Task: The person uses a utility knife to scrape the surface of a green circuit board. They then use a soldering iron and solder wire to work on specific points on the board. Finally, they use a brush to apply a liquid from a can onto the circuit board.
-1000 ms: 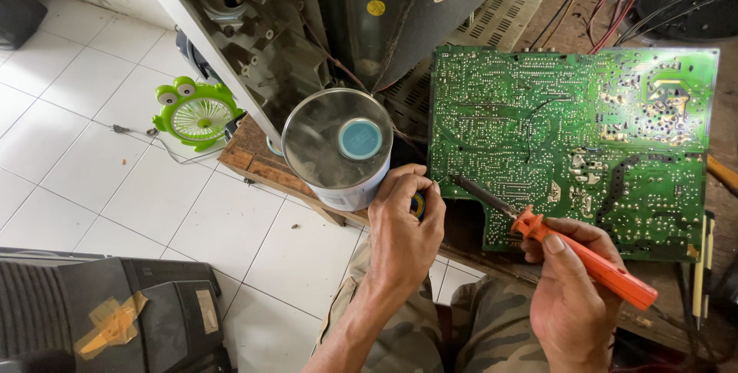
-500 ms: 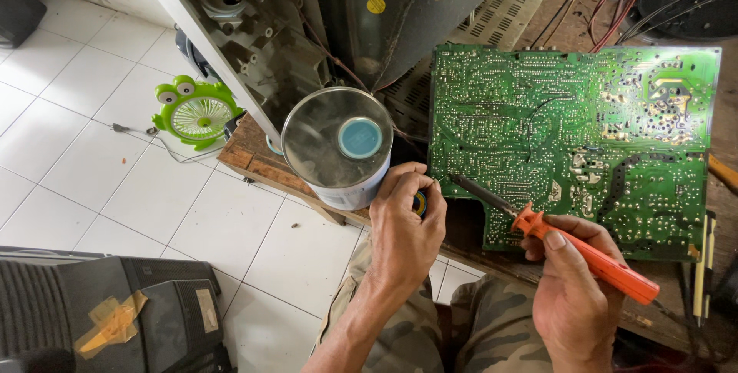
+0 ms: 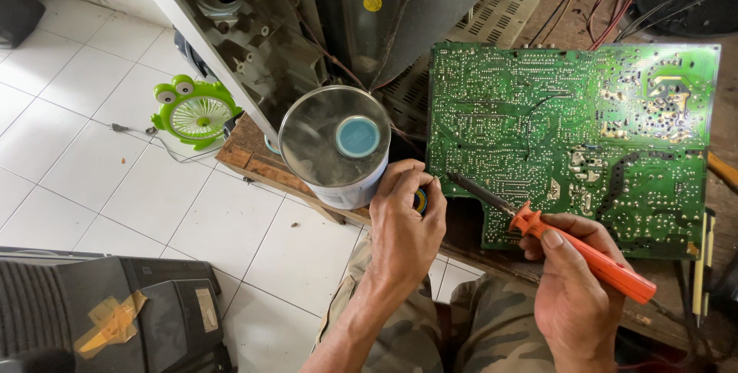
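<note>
A green circuit board (image 3: 584, 134) lies solder side up on a wooden bench. My right hand (image 3: 573, 288) grips an orange-handled soldering iron (image 3: 584, 254); its dark tip rests near the board's lower left edge. My left hand (image 3: 403, 223) is closed around a small round yellow and blue object (image 3: 420, 201), mostly hidden by the fingers, just left of the iron's tip. A metal can (image 3: 337, 146) with a blue cap stands right beside my left hand.
An opened television chassis (image 3: 323, 19) stands behind the can and board. A green frog-shaped fan (image 3: 192, 111) sits on the white tiled floor at left. A black television casing (image 3: 108, 311) lies at the lower left. Red wires (image 3: 615, 4) hang at the upper right.
</note>
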